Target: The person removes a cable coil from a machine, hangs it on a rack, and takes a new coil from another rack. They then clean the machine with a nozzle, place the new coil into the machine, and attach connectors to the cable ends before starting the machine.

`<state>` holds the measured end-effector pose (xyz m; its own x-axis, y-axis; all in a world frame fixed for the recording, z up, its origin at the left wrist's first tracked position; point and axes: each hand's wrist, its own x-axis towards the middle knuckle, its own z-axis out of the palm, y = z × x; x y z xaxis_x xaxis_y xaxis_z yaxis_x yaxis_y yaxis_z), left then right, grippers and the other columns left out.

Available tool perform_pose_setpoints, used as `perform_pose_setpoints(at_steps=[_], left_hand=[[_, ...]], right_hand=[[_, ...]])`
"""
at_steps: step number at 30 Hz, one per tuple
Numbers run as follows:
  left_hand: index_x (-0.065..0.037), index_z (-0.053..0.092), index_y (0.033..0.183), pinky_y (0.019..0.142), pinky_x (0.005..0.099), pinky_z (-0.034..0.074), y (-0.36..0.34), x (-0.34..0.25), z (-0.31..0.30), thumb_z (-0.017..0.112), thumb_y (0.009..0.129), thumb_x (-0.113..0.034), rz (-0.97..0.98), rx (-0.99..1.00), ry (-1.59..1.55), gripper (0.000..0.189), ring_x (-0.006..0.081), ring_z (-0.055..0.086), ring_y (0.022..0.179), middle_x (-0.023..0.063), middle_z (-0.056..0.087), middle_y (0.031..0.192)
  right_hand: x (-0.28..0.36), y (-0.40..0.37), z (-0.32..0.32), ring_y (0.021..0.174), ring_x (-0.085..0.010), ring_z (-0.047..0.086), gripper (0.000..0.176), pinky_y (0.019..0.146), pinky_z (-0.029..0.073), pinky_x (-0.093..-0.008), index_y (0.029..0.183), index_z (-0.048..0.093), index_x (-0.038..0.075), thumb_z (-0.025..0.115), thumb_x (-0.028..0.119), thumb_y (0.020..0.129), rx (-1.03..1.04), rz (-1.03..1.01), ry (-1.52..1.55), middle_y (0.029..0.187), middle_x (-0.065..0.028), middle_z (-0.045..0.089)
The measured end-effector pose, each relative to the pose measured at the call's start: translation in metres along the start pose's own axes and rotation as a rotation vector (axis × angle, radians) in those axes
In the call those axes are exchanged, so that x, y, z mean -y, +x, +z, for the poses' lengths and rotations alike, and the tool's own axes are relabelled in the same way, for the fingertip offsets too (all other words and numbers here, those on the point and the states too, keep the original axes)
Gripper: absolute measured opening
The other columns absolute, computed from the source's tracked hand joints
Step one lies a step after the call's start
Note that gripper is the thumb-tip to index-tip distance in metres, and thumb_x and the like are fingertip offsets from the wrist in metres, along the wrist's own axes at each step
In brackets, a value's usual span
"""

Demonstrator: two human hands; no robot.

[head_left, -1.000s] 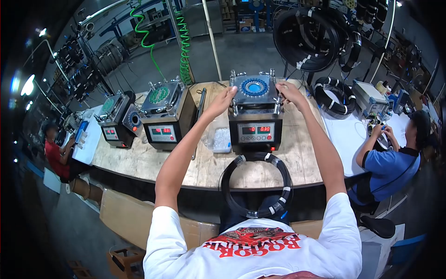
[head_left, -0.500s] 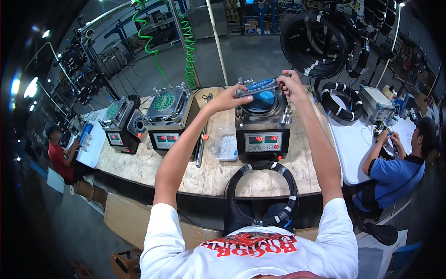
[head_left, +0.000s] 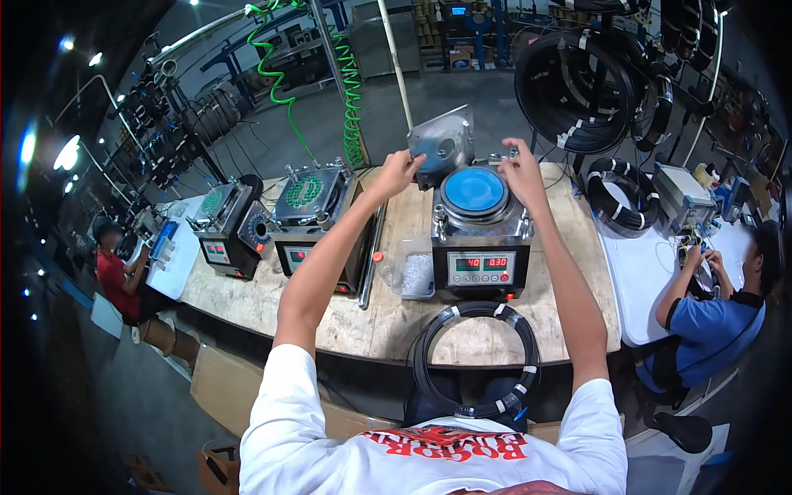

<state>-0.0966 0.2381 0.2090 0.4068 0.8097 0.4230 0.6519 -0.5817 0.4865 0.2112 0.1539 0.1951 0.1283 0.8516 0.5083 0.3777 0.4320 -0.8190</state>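
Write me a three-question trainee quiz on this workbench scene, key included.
1. True or false: the flat round blue disc on the boxy black-and-silver machine is uncovered.
2. Where is the ring-shaped black coil with pale tape bands?
A. Behind the machine
B. On top of the machine
C. In front of the machine, toward the wearer
3. Which of the wearer's hands holds the shiny grey flat plate?

Key: 1. True. 2. C. 3. The left hand.

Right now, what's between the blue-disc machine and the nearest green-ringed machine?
In the head view, a clear box of white bits, a round orange piece and a metal bar lie on the bench.
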Motion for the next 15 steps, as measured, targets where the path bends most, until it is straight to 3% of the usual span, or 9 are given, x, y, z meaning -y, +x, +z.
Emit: perform_pose_setpoints(at_steps=[1,3,4,5,8,10,13,14,15], left_hand=[[0.008,0.063,0.097,0.068,0.0387,0.058,0.009,0.011,-0.003,0.056,0.109,-0.043,-0.084,0.088,-0.097,0.052,0.0160,0.071,0.077,0.0113,0.068,0.078],[0.007,0.062,0.106,0.075,0.0371,0.061,0.009,0.012,-0.007,0.056,0.109,-0.043,-0.186,0.198,-0.439,0.050,0.0177,0.072,0.086,0.0097,0.071,0.090],[0.007,0.062,0.110,0.078,0.0362,0.062,0.007,0.007,-0.012,0.056,0.109,-0.042,-0.237,0.249,-0.612,0.049,0.0186,0.073,0.090,0.0089,0.072,0.096],[0.005,0.061,0.120,0.082,0.0371,0.062,0.013,0.019,-0.012,0.058,0.108,-0.044,-0.180,0.322,-0.537,0.051,0.0190,0.073,0.097,0.0111,0.071,0.110],[0.004,0.059,0.125,0.086,0.0364,0.061,0.011,0.010,-0.027,0.062,0.104,-0.048,-0.248,0.410,-0.516,0.056,0.0196,0.072,0.103,0.0125,0.070,0.118],[0.003,0.056,0.131,0.088,0.0355,0.061,0.007,-0.002,-0.053,0.067,0.100,-0.050,-0.246,0.588,-0.277,0.063,0.0202,0.071,0.108,0.0132,0.067,0.125],[-0.002,0.058,0.138,0.086,0.0327,0.061,0.011,0.044,-0.077,0.066,0.101,-0.051,-0.268,0.592,-0.289,0.063,0.0183,0.070,0.104,0.0118,0.069,0.122],[-0.003,0.061,0.137,0.084,0.0322,0.061,0.014,0.062,-0.090,0.065,0.102,-0.051,-0.282,0.534,-0.319,0.060,0.0176,0.071,0.101,0.0113,0.071,0.117],[-0.003,0.070,0.124,0.078,0.0315,0.062,0.019,0.081,-0.103,0.062,0.104,-0.049,-0.351,0.409,-0.276,0.051,0.0165,0.072,0.094,0.0089,0.073,0.104]], right_hand=[[-0.004,-0.008,0.000,0.074,-0.0194,0.067,0.035,0.070,0.053,-0.0327,0.133,0.054,0.007,0.057,0.005,0.099,-0.040,-0.020,-0.065,0.088,-0.0138,0.071],[-0.010,-0.023,0.001,0.076,-0.0273,0.069,0.031,0.074,0.052,-0.0422,0.124,0.062,0.006,0.057,0.001,0.094,-0.122,-0.064,-0.195,0.081,-0.0165,0.069],[-0.012,-0.024,0.000,0.074,-0.0241,0.067,0.030,0.071,0.051,-0.0392,0.122,0.062,0.005,0.057,0.000,0.094,-0.129,-0.082,-0.215,0.081,-0.0149,0.068],[-0.013,-0.024,-0.001,0.072,-0.0210,0.066,0.029,0.069,0.051,-0.0362,0.121,0.063,0.004,0.057,-0.001,0.094,-0.133,-0.102,-0.232,0.081,-0.0133,0.068],[-0.012,-0.022,0.001,0.069,-0.0182,0.063,0.025,0.066,0.049,-0.0333,0.117,0.065,0.003,0.055,-0.002,0.095,-0.137,-0.130,-0.228,0.077,-0.0125,0.066],[-0.007,-0.024,-0.002,0.069,-0.0186,0.063,0.025,0.066,0.049,-0.0333,0.116,0.065,0.003,0.053,-0.003,0.095,-0.097,-0.075,-0.228,0.077,-0.0125,0.066],[0.006,-0.028,-0.001,0.080,-0.0372,0.068,0.024,0.075,0.050,-0.0432,0.115,0.067,0.002,0.053,0.000,0.095,-0.107,-0.052,-0.259,0.086,-0.0222,0.069],[0.002,-0.027,0.000,0.081,-0.0372,0.068,0.024,0.076,0.050,-0.0428,0.114,0.066,0.001,0.052,0.001,0.095,-0.111,-0.081,-0.276,0.088,-0.0225,0.069],[-0.003,-0.025,0.000,0.082,-0.0372,0.068,0.023,0.077,0.050,-0.0424,0.114,0.066,0.001,0.051,0.001,0.096,-0.115,-0.110,-0.293,0.090,-0.0229,0.070]])
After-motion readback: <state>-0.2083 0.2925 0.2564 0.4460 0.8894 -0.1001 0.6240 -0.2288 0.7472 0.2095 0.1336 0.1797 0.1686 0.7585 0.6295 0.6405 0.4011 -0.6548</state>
